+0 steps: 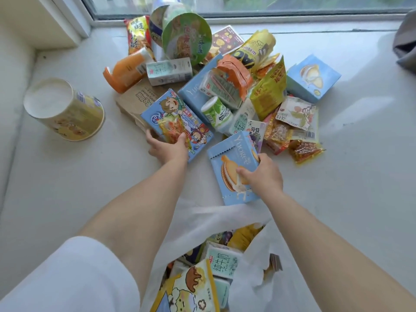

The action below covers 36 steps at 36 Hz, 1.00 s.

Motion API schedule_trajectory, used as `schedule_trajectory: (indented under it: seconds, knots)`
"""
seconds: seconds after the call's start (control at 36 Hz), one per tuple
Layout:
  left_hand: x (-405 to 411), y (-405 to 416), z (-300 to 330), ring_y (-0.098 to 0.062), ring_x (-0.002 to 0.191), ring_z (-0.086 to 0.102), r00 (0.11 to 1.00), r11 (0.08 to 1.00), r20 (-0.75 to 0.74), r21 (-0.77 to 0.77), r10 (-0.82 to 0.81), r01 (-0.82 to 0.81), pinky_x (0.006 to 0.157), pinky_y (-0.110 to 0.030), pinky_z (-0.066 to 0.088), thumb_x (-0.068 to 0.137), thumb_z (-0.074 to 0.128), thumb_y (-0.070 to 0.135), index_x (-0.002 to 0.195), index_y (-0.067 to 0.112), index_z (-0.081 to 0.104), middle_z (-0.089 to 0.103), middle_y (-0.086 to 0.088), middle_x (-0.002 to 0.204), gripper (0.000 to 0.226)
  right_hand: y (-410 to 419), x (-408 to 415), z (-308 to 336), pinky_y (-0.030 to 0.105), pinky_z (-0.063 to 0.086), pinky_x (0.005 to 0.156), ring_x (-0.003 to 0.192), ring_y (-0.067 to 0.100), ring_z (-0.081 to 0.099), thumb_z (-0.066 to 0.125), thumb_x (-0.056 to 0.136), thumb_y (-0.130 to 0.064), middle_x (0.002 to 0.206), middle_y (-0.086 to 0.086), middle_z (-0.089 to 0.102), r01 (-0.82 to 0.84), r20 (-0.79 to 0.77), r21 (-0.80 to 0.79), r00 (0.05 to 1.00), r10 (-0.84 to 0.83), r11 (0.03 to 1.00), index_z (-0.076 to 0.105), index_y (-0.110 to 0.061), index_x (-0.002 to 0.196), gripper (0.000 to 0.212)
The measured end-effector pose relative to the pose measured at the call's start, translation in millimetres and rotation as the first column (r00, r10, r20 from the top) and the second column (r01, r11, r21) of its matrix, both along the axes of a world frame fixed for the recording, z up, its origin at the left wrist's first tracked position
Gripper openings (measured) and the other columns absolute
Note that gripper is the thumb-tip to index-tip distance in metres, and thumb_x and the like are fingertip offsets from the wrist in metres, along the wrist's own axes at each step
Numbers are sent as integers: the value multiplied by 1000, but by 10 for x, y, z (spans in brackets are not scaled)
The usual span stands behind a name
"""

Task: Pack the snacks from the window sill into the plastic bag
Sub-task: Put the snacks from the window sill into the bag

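A heap of snacks lies on the white window sill [337,176]. My left hand [167,147] grips the near end of a blue cartoon box [175,113] with an orange packet on top of it. My right hand [262,173] holds a light blue sandwich-biscuit box [231,167] by its right edge, just beyond the bag. The white plastic bag [202,221] sits open at the near edge, holding a milk carton [221,263], a yellow cartoon pouch [191,289] and other packs.
A yellow cup-noodle tub [67,109] lies on its side at the left. Green noodle bowl [186,37], orange bottle [126,73], milk cartons, yellow chip bags and a blue durian box [313,77] fill the pile. The window frame [292,16] runs behind. A grey cloth [405,41] sits far right.
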<state>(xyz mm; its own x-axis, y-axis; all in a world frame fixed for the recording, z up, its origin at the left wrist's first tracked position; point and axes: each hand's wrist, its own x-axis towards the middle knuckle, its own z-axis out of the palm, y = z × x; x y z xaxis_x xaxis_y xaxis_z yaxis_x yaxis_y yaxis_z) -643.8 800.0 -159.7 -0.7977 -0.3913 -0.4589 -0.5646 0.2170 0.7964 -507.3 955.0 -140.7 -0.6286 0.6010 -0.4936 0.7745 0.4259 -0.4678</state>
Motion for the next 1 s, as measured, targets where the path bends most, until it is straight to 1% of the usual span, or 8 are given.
schedule_trajectory:
  seconds: [0.11, 0.25, 0.39, 0.5, 0.61, 0.75, 0.86, 1.0]
  knots:
    - [115, -105, 78, -27, 120, 53, 995, 995, -4, -31, -100, 100, 99, -45, 46, 77, 76, 28, 148, 34, 6, 42, -8, 140, 100, -4, 35, 33, 32, 42, 68, 87, 20, 55, 68, 77, -49, 101, -2, 59, -17, 1, -3, 1000, 17, 1000, 48, -19, 112, 50]
    - [189, -313, 302, -26, 115, 56, 992, 995, 85, 13, -96, 95, 100, -38, 45, 74, 76, 35, 136, 18, 40, 57, -4, 128, 74, -72, 121, 150, 32, 39, 68, 83, 20, 53, 63, 82, -48, 93, -6, 52, -1, -101, -26, 995, -1, 1000, 44, -19, 119, 50]
    - [421, -572, 619, -24, 102, 62, 978, 973, 22, 101, -208, 205, 90, -45, 52, 75, 75, 31, 128, 20, 50, 62, -2, 117, 59, -117, 310, 334, 31, 41, 68, 77, 14, 54, 65, 84, -39, 85, -14, 53, 147, -321, -187, 925, -202, 971, 42, -24, 105, 35]
    - [660, -741, 1003, -21, 98, 62, 943, 942, -117, 94, -312, 324, 84, -41, 54, 78, 74, 27, 114, 23, 48, 60, 2, 109, 44, -81, 488, 568, 25, 40, 65, 75, 9, 55, 67, 84, -32, 88, -12, 54, 253, -434, -267, 830, -350, 930, 45, -16, 114, 40]
    - [1015, -960, 1400, -7, 89, 63, 887, 895, -234, 117, -397, 431, 66, -24, 52, 79, 74, 26, 109, 27, 47, 61, 9, 102, 40, -50, 744, 691, 30, 38, 73, 87, 19, 52, 64, 86, -33, 104, 1, 52, 335, -457, -268, 782, -425, 904, 42, -8, 122, 49]
    - [1536, -1244, 1583, -12, 89, 67, 761, 762, -250, 115, -599, 638, 68, -27, 57, 78, 75, 26, 99, 32, 48, 65, 4, 102, 35, -80, 1106, 736, 32, 38, 75, 88, 21, 51, 63, 87, -32, 102, 3, 50, 400, -420, -270, 769, -481, 876, 43, -7, 117, 44]
    - [1902, -1333, 1495, -3, 80, 65, 628, 648, -201, -53, -752, 760, 61, -17, 52, 75, 77, 25, 94, 33, 49, 65, 9, 92, 35, -175, 1334, 791, 40, 46, 80, 93, 28, 56, 63, 86, -33, 103, 6, 52, 396, -394, -232, 797, -458, 889, 41, -10, 109, 39]
    - [2149, -1304, 1263, -18, 80, 60, 493, 453, -10, -408, -870, 792, 69, -34, 51, 78, 70, 30, 106, 32, 46, 62, 4, 93, 37, -288, 1516, 879, 47, 47, 87, 99, 33, 58, 63, 85, -35, 113, 13, 53, 383, -400, -157, 818, -413, 910, 43, -7, 111, 43]
